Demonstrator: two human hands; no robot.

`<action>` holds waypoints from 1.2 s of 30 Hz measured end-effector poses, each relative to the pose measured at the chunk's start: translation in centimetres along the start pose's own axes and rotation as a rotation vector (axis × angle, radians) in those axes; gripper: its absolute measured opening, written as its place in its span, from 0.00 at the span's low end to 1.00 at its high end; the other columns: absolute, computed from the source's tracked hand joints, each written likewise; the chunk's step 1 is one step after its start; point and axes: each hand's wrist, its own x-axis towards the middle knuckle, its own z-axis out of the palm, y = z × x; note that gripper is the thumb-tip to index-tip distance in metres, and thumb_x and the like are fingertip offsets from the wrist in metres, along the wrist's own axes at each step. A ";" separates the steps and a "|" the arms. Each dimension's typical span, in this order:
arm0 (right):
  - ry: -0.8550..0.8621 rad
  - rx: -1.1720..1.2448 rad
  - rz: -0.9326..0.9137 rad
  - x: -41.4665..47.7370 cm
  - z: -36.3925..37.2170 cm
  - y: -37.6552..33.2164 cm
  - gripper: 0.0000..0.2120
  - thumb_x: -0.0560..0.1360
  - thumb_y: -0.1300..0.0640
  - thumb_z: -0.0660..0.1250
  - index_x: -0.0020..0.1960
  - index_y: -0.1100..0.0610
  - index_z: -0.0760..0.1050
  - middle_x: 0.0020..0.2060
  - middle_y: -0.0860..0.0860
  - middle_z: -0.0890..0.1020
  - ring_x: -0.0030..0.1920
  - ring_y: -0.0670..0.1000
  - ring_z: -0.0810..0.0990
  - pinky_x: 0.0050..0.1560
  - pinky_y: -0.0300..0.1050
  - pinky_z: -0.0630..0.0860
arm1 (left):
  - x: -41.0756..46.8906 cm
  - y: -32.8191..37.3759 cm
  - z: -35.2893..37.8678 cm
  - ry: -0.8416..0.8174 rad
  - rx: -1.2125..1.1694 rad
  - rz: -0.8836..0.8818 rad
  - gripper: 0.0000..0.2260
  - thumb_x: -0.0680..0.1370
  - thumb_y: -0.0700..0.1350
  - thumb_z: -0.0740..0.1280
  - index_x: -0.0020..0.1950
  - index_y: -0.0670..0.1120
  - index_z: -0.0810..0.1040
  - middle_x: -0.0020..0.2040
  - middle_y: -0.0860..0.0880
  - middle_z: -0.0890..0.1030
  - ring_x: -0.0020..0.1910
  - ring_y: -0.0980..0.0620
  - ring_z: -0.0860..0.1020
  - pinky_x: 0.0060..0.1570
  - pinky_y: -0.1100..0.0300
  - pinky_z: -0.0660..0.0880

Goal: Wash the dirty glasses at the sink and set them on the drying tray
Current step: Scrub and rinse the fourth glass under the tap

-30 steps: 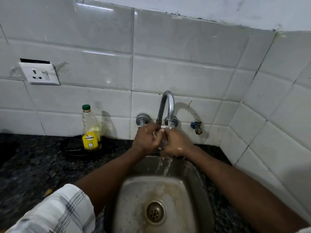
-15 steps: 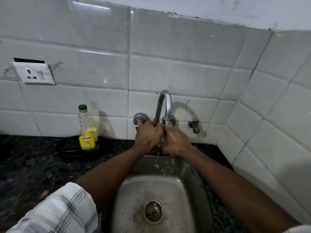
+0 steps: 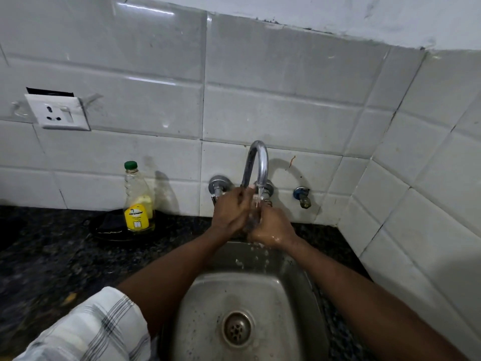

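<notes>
Pouring from the tap [image 3: 257,162], water hits a clear glass [image 3: 252,217] just below the spout, over the sink [image 3: 260,290]. The right hand [image 3: 273,226] has its fingers curled round the glass. The left hand [image 3: 230,211] covers it, and I cannot tell its grip. A bottle [image 3: 137,201] stands left of the tap.

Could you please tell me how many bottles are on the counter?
1: the green-capped bottle stands at the back of the dark counter, left of the faucet. Others may sit outside the view.

Black dish [image 3: 109,230] on speckled counter [image 3: 46,261]
</notes>
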 end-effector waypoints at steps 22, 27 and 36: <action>0.335 1.116 0.586 1.3 1.3 -1.3 0.06 0.71 0.56 0.75 0.47 0.56 0.82 0.41 0.52 0.87 0.45 0.55 0.86 0.50 0.53 0.83 | -2.1 1.1 1.8 0.368 -0.134 -0.251 0.08 0.77 0.47 0.69 0.47 0.43 0.81 0.43 0.49 0.82 0.40 0.53 0.78 0.35 0.66 0.71; 0.415 0.513 0.164 1.1 2.5 -0.9 0.12 0.82 0.51 0.60 0.50 0.56 0.79 0.43 0.52 0.82 0.46 0.53 0.81 0.49 0.51 0.79 | -0.9 0.7 0.8 0.348 -0.003 -0.262 0.08 0.79 0.46 0.66 0.44 0.45 0.82 0.41 0.48 0.83 0.41 0.51 0.80 0.41 0.62 0.71; 0.059 -0.512 -0.265 0.7 -0.1 0.3 0.38 0.69 0.54 0.73 0.75 0.53 0.61 0.68 0.54 0.74 0.66 0.56 0.73 0.65 0.52 0.72 | 0.7 0.1 0.4 0.162 0.025 -0.508 0.18 0.81 0.49 0.62 0.67 0.43 0.77 0.52 0.45 0.83 0.45 0.48 0.78 0.40 0.58 0.74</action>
